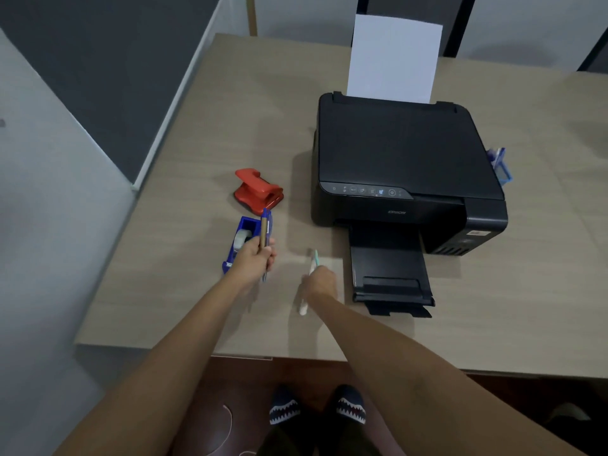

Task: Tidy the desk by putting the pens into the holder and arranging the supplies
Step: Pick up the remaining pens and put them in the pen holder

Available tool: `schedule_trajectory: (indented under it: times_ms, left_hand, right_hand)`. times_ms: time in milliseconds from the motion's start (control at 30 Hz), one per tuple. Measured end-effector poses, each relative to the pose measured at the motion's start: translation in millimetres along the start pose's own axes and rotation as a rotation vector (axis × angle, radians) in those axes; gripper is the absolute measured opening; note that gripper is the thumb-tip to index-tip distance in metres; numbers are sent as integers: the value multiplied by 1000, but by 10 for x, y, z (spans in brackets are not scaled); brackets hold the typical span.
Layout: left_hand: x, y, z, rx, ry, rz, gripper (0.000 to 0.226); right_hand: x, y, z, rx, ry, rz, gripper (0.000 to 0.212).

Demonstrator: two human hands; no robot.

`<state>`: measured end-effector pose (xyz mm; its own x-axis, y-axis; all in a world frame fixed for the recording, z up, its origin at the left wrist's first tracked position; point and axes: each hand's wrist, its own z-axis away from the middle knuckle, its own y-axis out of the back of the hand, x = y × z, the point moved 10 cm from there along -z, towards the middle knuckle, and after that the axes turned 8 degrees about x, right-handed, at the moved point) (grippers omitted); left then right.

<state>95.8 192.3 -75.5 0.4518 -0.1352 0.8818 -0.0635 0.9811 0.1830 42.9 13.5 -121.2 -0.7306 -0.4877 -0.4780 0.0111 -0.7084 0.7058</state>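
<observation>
My left hand [255, 258] is closed around two pens [265, 230], one blue and one brownish, held upright above the desk's front left. My right hand [320, 281] grips a white pen with a teal tip [311, 269], blurred, just over the desk surface. A blue tape dispenser [241, 238] lies on the desk partly behind my left hand. A red hole punch [258, 192] sits just beyond it. A blue holder [501, 166] shows at the printer's far right side, mostly hidden.
A black printer [404, 169] with white paper [394, 57] upright in its feed stands at centre right, its output tray [390, 274] extended toward me next to my right hand. The beige desk [197, 126] ends at a left edge by a grey partition.
</observation>
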Motion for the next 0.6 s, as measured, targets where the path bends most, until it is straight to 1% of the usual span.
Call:
schedule_trajectory:
  times_ms: [100,167,267,300,367,400,500,600]
  left_hand:
    - [202,98,67,19,-27,70,24]
    - [451,115,133,16,-64,122,22]
    - [965,59,216,18,-152,201,24]
    - [1151,1,229,18,-177,237,23]
    - [1550,-196,260,3,-229,291,22]
    - [1751,-327,285,-13,-257,304,21]
    - [2348,-950,380,-89,-316,320,27]
    - [2792,-1682,479,-176,-362,249,26]
  right_hand:
    - [-80,-7,8,-61,78,114,27]
    - [-164,32,49,-111,170,159,30]
    - [-424,288,136,-119,415,187,35]
    - [-535,443,171,-105,514,176,33]
    - [-753,872,248,-80,650,62,24]
    - [-853,1138,271,-51,689,-19,24]
    - [-1015,2174,192,147,736,-251,32]
    - [-877,3182,-106,369,676,-466,39]
